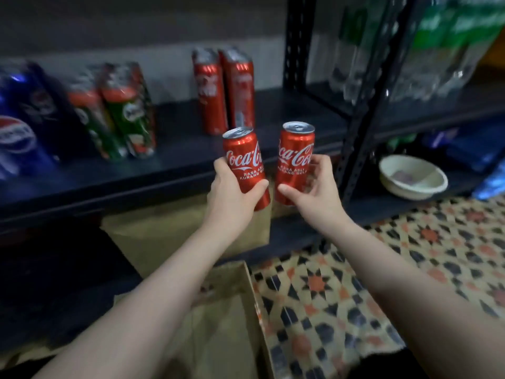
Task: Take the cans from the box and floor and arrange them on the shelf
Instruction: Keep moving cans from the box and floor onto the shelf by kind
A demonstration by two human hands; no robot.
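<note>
Two dark metal shelf units fill the far side of the scene: a long dark shelf board (175, 162) running from the left to the middle, and a black perforated-post rack (355, 124) to its right holding blurred clear plastic bottles with green labels (426, 50). Below, a tiled floor patterned in cream, black and orange (410, 269) spreads across the near right, and an open brown cardboard box (226, 324) sits at the near middle between the forearms. On the long board stand blue shrink-wrapped cola packs (24, 127) at far left, green wrapped cans (120, 110) beside them, and two tall red wrapped can packs (224, 88) further right, well apart from the green ones. A cream plastic bowl (412, 177) rests on the lower right rack shelf. Each hand holds one can in the air just in front of the board's edge: the left hand (232, 192) has its fingers and thumb wrapped round a red aluminium cola can (244, 165), tilted slightly left, and the right hand (317, 190) grips a second red cola can (293, 160) from the right side, thumb across its lower front. The two cans are close together, not touching.
</note>
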